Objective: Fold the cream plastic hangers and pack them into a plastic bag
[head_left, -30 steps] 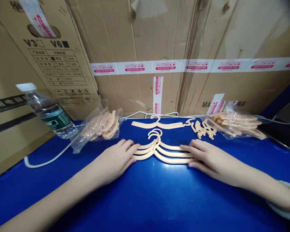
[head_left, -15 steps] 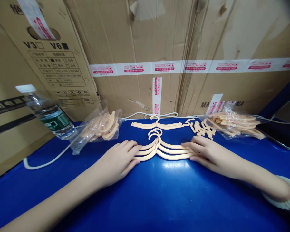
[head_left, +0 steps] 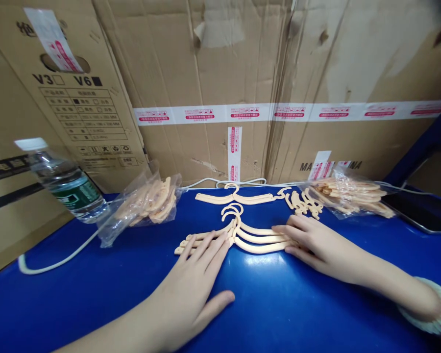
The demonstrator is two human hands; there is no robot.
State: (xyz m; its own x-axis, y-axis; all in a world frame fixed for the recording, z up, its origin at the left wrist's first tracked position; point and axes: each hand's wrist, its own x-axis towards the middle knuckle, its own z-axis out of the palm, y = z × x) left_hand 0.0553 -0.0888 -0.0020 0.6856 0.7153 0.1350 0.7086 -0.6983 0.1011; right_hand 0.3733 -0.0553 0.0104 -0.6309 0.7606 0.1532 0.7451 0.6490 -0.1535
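Three cream hangers lie overlapped on the blue table, their hooks pointing away from me. My left hand rests with outstretched fingers on their left arms, thumb held apart over the table. At the other end, my right hand has its fingers and thumb closed around the right arm tips, which it partly hides. Another hanger lies flat just beyond the stack. To its right is a small pile of loose cream hooks.
Clear plastic bags of cream parts lie at the left and right. A water bottle stands far left, beside a white cable. A dark phone-like device lies at the right. Cardboard boxes wall off the back.
My left hand has let go of the left arm tips and spread flat across the hangers' left arms. My right hand keeps its hold. The view has shifted slightly.
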